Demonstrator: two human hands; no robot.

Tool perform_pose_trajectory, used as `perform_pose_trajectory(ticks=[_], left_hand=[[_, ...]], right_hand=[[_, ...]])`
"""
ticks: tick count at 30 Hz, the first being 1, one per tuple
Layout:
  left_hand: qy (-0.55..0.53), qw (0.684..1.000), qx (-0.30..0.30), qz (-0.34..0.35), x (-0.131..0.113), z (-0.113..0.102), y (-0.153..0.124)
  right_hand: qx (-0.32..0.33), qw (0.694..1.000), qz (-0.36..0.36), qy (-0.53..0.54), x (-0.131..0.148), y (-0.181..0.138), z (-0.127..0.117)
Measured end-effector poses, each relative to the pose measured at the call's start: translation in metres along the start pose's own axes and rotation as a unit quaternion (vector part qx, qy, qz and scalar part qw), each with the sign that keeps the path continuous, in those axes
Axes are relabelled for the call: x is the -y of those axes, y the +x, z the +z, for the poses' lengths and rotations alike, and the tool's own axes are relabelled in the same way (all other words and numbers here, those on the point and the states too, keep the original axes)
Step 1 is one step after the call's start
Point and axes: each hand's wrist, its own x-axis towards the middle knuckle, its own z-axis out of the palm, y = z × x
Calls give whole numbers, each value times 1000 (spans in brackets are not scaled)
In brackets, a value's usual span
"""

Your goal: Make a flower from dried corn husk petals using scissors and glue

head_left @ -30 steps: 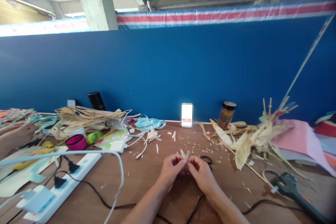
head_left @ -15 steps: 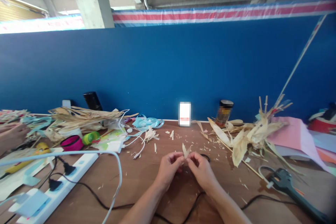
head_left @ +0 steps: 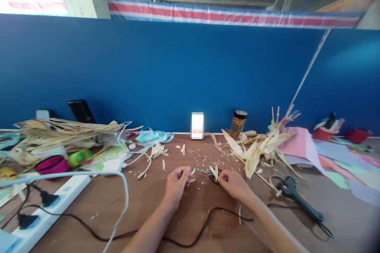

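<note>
My left hand (head_left: 177, 185) is closed, thumb and fingertips pinched together at a small pale piece of corn husk (head_left: 192, 172). To its right, my right hand (head_left: 234, 183) pinches a forked pale strip of corn husk (head_left: 214, 171) whose tips point up. A gap separates the two hands. Between and just beyond them, scissors (head_left: 204, 171) lie on the brown table (head_left: 184, 225), their dark handles partly covered by the strip. Husk shavings are scattered beyond the fingers.
A glue gun (head_left: 299, 199) lies at right, near dried corn husks (head_left: 255, 154) and pink paper (head_left: 298, 142). A capped jar (head_left: 238, 123) stands against the blue partition (head_left: 166, 71). At left are a power strip (head_left: 62, 201), a white cable (head_left: 127, 193) and a husk pile (head_left: 68, 132). A black cord (head_left: 204, 229) crosses in front.
My hands, together at one husk piece before, have come apart, each pinching husk. The scissors between them now show more fully. The view has turned right, and another person's hand at left has left it.
</note>
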Motion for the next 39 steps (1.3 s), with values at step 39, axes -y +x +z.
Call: perform_pose_trajectory(ticks=[39], left_hand=[[57, 998, -7, 12, 14, -7, 9]], right_hand=[[2, 976, -202, -80, 60, -55, -33]])
